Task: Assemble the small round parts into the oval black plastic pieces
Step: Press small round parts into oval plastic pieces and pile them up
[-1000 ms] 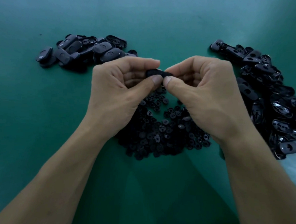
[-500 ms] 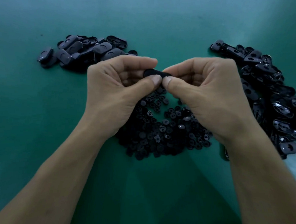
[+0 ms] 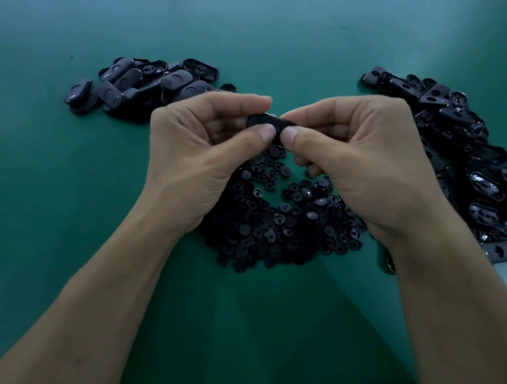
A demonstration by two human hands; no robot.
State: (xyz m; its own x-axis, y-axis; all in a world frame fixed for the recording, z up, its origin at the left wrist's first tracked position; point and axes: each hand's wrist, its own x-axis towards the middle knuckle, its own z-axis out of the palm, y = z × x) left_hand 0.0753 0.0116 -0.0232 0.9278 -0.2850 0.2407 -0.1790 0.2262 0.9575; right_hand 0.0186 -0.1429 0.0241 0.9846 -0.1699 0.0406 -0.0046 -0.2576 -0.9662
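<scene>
Oval black plastic piece (image 3: 268, 122) lay nine-to-three, equally near both: left hand (image 3: 201, 151) pinched its nine o'clock end, right hand (image 3: 362, 159) its three o'clock end, both curled tight.

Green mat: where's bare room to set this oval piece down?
Bare: green mat left of the left hand, nearer than the left pile; the far gap between left pile and right pile; nearside of the round parts heap. Crowded: everywhere around the right hand.
</scene>
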